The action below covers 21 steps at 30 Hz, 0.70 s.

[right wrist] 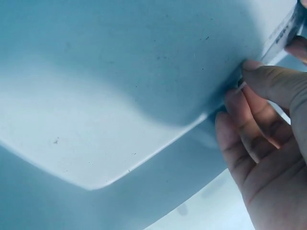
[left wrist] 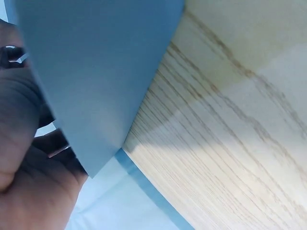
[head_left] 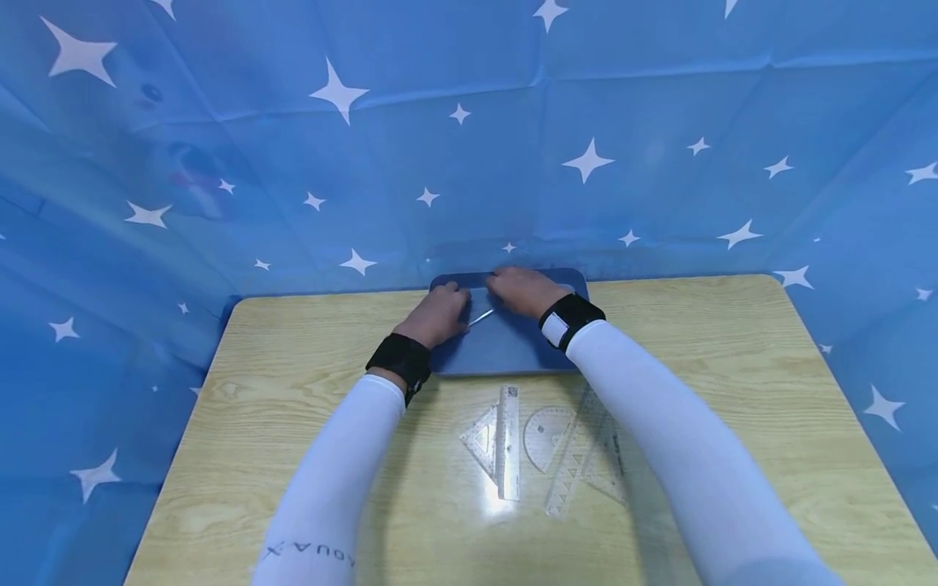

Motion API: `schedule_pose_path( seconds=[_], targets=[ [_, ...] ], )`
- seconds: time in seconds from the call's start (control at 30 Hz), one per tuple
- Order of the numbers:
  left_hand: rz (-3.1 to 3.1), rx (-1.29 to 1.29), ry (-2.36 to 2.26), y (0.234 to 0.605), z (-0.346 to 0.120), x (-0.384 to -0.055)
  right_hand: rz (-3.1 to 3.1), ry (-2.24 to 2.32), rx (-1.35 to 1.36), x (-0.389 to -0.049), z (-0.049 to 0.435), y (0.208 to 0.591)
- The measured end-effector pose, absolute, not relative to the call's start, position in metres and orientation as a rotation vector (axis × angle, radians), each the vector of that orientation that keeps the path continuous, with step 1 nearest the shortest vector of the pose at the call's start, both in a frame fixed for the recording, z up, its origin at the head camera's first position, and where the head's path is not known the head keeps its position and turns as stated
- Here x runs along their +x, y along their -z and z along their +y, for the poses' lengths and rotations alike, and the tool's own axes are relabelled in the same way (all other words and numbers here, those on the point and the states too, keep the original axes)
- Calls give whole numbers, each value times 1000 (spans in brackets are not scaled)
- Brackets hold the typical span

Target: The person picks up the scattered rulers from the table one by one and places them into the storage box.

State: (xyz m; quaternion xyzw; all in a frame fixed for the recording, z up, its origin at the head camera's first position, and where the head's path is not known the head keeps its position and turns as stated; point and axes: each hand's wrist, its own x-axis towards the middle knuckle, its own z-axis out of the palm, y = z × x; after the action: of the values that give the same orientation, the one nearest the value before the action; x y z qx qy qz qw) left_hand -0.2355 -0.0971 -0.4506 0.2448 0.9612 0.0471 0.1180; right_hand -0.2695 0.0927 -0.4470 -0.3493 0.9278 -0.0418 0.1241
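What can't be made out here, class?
Head view: what the thin pale strip is, and markings on the rulers; both too small.
Head view: part of the tray, hidden by the right hand.
Left wrist view: much of the left hand, cut off by the left edge.

Smooth, matt blue plastic, by its look, forms the tray (head_left: 506, 350), its surface finely speckled in the right wrist view. Inside the tray, a slim strip (head_left: 480, 317) catches a bright gleam. Below the tray, clear, shiny plastic marks the straight ruler (head_left: 508, 456), the protractor (head_left: 545, 439) and the longer ruler (head_left: 567, 480). Around the tray spreads the tabletop (head_left: 242, 423), wood-grained and glossy enough to throw back a white glare. Behind the tray hangs a softly creased, cloth-like backdrop (head_left: 476, 73) with a slight sheen. Smooth, stretchy-looking fabric sleeves (head_left: 330, 488) and matt black wristbands (head_left: 399, 360) reach toward the tray.
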Motion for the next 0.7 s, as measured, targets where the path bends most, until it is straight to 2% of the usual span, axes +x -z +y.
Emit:
schedule_pose_path(
  seconds=[0.23,0.7],
  targets=[
    [2823,804,-58,452,-100,-233,2718,98,-1029,-270,91,453],
    [2800,756,-39,455,-100,-235,2708,117,-1012,-269,95,453]
  ],
)
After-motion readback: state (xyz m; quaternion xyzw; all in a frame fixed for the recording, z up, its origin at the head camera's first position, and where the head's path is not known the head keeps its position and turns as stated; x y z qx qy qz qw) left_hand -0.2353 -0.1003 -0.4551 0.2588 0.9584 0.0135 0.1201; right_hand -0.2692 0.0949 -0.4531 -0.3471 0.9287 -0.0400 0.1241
